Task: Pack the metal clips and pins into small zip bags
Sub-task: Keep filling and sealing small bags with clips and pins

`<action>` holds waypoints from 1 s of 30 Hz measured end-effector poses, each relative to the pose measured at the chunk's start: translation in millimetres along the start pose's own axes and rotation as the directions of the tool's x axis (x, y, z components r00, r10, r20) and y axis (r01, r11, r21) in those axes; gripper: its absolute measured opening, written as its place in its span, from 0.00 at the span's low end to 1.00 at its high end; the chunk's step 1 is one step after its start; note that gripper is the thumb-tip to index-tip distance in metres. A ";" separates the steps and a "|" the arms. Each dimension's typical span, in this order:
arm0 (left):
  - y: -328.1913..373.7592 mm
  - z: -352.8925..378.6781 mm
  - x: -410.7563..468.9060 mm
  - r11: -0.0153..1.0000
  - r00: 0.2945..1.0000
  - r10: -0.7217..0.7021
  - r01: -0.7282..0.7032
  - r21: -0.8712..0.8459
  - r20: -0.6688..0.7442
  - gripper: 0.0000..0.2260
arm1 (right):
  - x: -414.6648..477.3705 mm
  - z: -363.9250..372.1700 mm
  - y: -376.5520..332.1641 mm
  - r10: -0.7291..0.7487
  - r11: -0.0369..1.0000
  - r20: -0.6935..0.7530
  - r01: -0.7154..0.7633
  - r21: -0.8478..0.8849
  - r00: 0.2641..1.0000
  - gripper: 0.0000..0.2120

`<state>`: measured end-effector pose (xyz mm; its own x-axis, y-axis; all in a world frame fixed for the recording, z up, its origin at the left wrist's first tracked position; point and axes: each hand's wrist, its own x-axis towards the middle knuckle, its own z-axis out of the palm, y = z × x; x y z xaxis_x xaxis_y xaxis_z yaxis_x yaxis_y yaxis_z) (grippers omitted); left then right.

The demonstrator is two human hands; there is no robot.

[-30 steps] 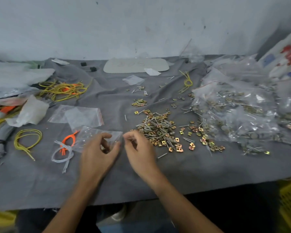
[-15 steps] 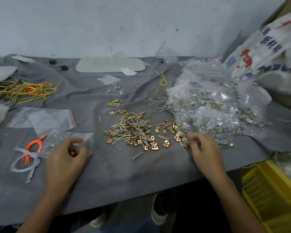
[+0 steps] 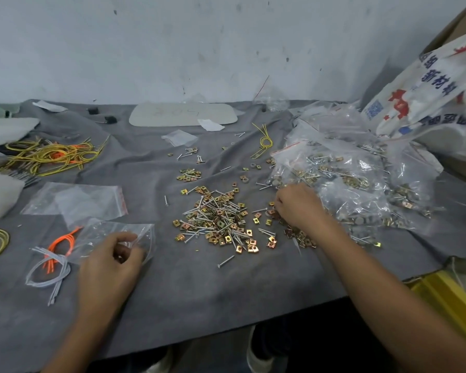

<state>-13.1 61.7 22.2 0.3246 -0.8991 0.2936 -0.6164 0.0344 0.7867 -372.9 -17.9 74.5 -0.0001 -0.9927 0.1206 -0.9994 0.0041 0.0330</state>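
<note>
Head: packed bags (image 3: 347,179) crowd rt hand (image 3: 297,205) (cords (image 3: 46,157) opposite).

Tangled yellow wires (image 3: 46,157), orange ties (image 3: 62,241)

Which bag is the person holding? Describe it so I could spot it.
From the heap of clips and pins mid-table, look left to the left hand. It holds a clear zip bag, crumpled, unlike the flat red-striped bags behind it.

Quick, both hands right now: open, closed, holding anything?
Left hand: grips the small zip bag.
Right hand: fingers curled down among the loose clips; whether it pinches one cannot be told.
</note>
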 end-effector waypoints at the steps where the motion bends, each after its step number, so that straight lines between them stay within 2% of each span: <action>1: 0.2 0.4 0.4 1.000 1.000 -0.002 0.002 -0.001 -0.002 0.05 | 2.5 0.5 -0.4 -0.002 1.000 0.022 0.003 -0.031 1.000 0.13; 4: 0.3 1.0 1.1 1.000 1.000 -0.003 0.003 0.003 -0.011 0.06 | 6.9 1.1 -1.0 -0.002 0.999 0.046 0.004 -0.041 0.999 0.11; 9: 0.0 0.2 0.9 1.000 1.000 -0.006 0.006 0.003 -0.009 0.05 | 4.1 0.3 -4.7 0.032 0.994 0.110 -0.043 0.098 0.993 0.11; 11: 1.4 0.2 0.1 1.000 1.000 -0.019 0.019 0.003 -0.013 0.06 | 0.4 -2.3 -7.4 0.040 0.985 0.041 -0.046 0.165 0.998 0.07; 12: 2.3 0.0 -0.3 1.000 0.999 -0.028 0.028 -0.001 -0.017 0.06 | -3.3 -3.2 -12.0 0.046 0.967 -0.026 -0.038 0.254 0.999 0.06; 14: 4.3 -0.5 -1.2 0.999 0.998 -0.053 0.052 -0.015 -0.021 0.06 | -14.3 -7.4 -31.8 0.044 0.883 -0.146 0.030 0.469 0.988 0.05; 16: 6.3 -1.8 -2.3 0.997 0.998 -0.067 0.066 -0.027 -0.018 0.05 | -24.8 -10.0 -60.9 -0.010 0.825 -0.195 0.119 0.553 0.981 0.06; 21: 8.0 -5.6 -2.5 0.997 0.997 -0.075 0.075 -0.016 -0.004 0.06 | -33.7 0.4 -121.6 -0.109 0.777 -0.157 0.183 0.603 0.982 0.06; 24: 11.6 -7.7 -4.0 0.996 0.997 -0.082 0.083 -0.035 0.014 0.06 | -21.9 5.3 -125.8 -0.133 0.842 -0.141 0.187 0.507 0.981 0.03; 26: 13.3 -8.9 -5.3 0.994 0.995 -0.093 0.094 -0.054 0.026 0.11 | -13.4 10.2 -119.4 -0.144 0.898 -0.093 0.170 0.405 0.985 0.09; 28: 15.1 -9.1 -6.2 0.992 0.994 -0.106 0.108 -0.059 0.031 0.12 | -10.7 17.3 -114.9 -0.184 0.913 -0.071 0.197 0.357 0.980 0.12; 30: 15.1 -8.1 -6.0 0.992 0.994 -0.107 0.109 -0.061 0.027 0.11 | -10.3 21.4 -111.7 -0.207 0.898 -0.081 0.222 0.380 0.975 0.12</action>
<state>-18.5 71.2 36.7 0.3691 -0.9091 0.1930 -0.5324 -0.0367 0.8457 -261.9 -10.7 48.3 0.2094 -0.9590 0.1912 -0.9100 -0.2626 -0.3207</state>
